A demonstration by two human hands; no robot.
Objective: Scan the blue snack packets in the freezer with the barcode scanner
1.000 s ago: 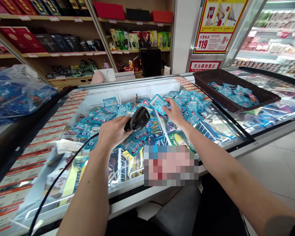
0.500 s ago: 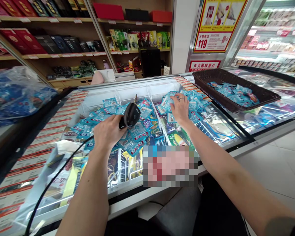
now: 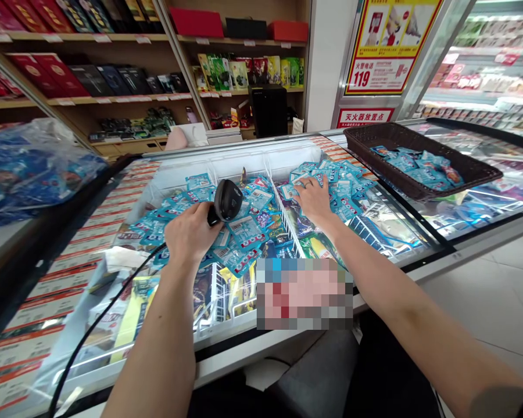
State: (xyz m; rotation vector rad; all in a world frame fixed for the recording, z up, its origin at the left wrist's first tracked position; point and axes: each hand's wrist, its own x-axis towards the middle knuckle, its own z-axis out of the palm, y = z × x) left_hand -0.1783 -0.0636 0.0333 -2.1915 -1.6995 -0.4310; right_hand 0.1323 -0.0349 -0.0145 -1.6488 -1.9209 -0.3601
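Note:
My left hand is wrapped round the handle of a black corded barcode scanner, its head tilted over a heap of small blue packets on the glass-topped freezer. To the right, my right hand lies with its fingers spread over more blue packets. The fingertips seem to touch the packets there; I cannot tell whether they grip one. A white wire divider runs between the two heaps. The scanner's cable trails down to the lower left.
A dark brown basket with several blue packets stands on the right side of the freezer. At the far left lies a clear plastic bag full of blue packets. Shelves of boxed goods line the back. A blurred patch covers the front edge.
My right hand has shifted slightly left and down over the packets, fingers more spread. The scanner's head has turned a little to the left in my left hand.

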